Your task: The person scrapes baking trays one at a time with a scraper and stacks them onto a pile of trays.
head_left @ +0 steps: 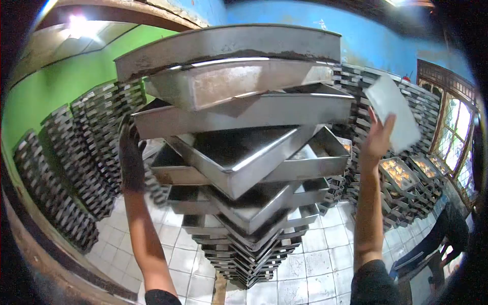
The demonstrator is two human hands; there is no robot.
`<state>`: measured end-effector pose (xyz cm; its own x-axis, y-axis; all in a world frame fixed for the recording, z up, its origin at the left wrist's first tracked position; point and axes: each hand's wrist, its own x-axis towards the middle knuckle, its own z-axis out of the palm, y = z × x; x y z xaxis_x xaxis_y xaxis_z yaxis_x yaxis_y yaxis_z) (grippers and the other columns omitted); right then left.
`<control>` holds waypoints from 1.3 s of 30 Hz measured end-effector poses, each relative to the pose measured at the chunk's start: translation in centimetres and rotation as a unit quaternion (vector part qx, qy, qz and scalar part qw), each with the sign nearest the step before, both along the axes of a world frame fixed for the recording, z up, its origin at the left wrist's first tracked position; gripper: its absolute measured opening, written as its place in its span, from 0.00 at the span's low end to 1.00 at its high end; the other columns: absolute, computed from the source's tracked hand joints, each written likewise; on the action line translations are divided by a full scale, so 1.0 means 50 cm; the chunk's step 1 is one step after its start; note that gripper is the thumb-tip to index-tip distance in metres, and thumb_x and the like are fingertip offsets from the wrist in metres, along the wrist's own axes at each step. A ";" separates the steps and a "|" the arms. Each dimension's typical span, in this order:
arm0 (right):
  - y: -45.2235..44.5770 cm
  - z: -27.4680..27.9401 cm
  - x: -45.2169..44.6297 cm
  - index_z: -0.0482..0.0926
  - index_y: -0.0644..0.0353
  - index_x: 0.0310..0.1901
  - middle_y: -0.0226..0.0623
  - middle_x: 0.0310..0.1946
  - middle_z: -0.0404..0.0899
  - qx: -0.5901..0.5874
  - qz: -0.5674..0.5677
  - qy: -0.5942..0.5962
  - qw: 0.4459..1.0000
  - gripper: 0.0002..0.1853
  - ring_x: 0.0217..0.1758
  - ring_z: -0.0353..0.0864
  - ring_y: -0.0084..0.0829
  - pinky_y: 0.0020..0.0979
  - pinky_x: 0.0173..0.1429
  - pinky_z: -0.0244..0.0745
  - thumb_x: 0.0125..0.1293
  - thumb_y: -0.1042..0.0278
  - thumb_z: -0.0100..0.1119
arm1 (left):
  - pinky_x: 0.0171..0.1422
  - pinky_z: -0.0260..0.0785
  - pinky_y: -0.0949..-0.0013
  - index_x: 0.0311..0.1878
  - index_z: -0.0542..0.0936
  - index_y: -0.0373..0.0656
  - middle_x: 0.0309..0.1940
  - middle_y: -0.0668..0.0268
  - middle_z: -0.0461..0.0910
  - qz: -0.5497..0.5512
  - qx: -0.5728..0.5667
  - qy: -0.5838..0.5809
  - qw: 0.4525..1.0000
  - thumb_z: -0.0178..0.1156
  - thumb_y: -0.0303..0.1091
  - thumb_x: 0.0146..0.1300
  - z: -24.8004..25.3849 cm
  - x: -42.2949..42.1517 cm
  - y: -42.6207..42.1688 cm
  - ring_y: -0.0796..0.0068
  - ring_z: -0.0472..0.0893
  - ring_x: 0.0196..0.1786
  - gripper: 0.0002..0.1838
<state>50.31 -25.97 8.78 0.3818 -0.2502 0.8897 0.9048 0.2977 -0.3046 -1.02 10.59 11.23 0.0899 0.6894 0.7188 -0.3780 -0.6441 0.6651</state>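
A tall stack of metal trays (244, 119) rises in front of me, the trays laid crosswise at changing angles. My left hand (131, 155), in a dark glove, is raised at the stack's left side beside an upper tray; its fingers are dark and blurred. To the right of the stack, my bare right hand (378, 134) is raised and closed on a flat, pale rectangular piece (394, 112), which is tilted and slightly blurred.
More tray stacks (94, 132) line the green wall at left and the blue wall behind. Trays with orange-yellow food (399, 174) lie at right, near a barred window (455, 122). A person in dark clothes (447, 229) is at lower right. The floor (300, 269) is white tile.
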 end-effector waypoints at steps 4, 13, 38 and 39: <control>-0.068 -0.092 -0.195 0.57 0.69 0.77 0.50 0.77 0.60 0.022 -0.156 0.070 0.985 0.33 0.74 0.70 0.43 0.45 0.80 0.60 0.85 0.49 0.41 | 0.75 0.62 0.63 0.79 0.65 0.45 0.67 0.59 0.77 -0.085 0.005 -0.009 0.996 0.46 0.50 0.82 -0.102 0.002 -0.111 0.66 0.73 0.72 0.29; 0.081 -0.358 -0.107 0.64 0.64 0.71 0.46 0.69 0.68 0.049 0.184 0.270 0.944 0.32 0.74 0.66 0.43 0.46 0.81 0.56 0.83 0.43 0.40 | 0.54 0.70 0.72 0.62 0.81 0.39 0.52 0.70 0.83 0.023 0.012 0.067 0.997 0.55 0.37 0.79 -0.097 0.025 -0.204 0.81 0.76 0.50 0.17; 0.102 -0.750 -0.178 0.52 0.68 0.80 0.48 0.82 0.52 -0.226 -0.360 0.247 0.871 0.39 0.84 0.52 0.40 0.39 0.86 0.44 0.80 0.49 0.49 | 0.75 0.55 0.49 0.78 0.62 0.56 0.76 0.66 0.70 0.104 -0.274 -0.071 0.953 0.48 0.52 0.77 -0.671 -0.023 -0.303 0.61 0.69 0.75 0.30; 0.137 -0.710 -0.170 0.47 0.68 0.82 0.47 0.85 0.45 -0.001 -0.131 0.285 0.949 0.40 0.88 0.43 0.40 0.37 0.88 0.34 0.83 0.45 0.41 | 0.76 0.54 0.47 0.77 0.63 0.58 0.76 0.65 0.70 0.108 -0.270 -0.083 0.953 0.48 0.56 0.77 -0.680 -0.017 -0.306 0.59 0.68 0.76 0.30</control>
